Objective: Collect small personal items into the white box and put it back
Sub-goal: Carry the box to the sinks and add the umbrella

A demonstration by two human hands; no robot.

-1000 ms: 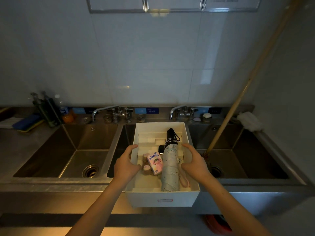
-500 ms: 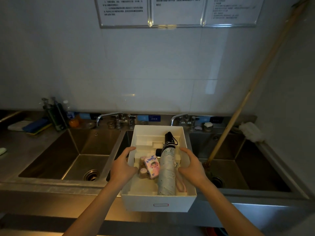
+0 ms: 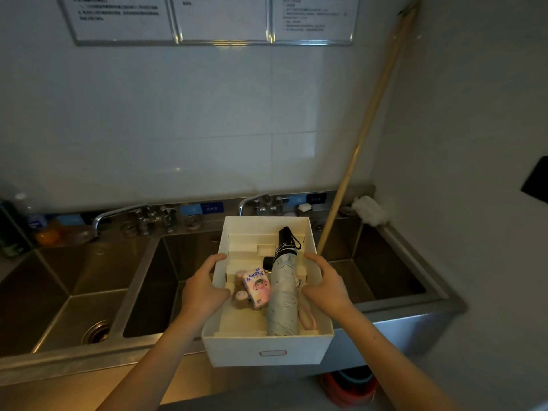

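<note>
I hold a white box [image 3: 267, 350] in the air in front of a steel sink counter. My left hand [image 3: 203, 289] grips its left wall and my right hand [image 3: 326, 284] grips its right wall, thumbs inside the rim. Inside lie a folded grey umbrella with a black handle [image 3: 283, 295], a pink tissue pack [image 3: 257, 287], a small brownish item [image 3: 240, 293] beside it, a black object [image 3: 268, 263] and something pale pink [image 3: 308, 317] under the umbrella.
Three steel sink basins [image 3: 74, 295] run across below the box, with taps [image 3: 118, 215] behind. A wooden pole [image 3: 367, 126] leans in the right corner. A white cloth [image 3: 370, 210] lies on the ledge. Bottles [image 3: 17, 223] stand far left; red basins [image 3: 350, 387] sit below.
The view has tilted up and swung right, and the box with both hands has shifted slightly with it. The grip and the contents look the same.
</note>
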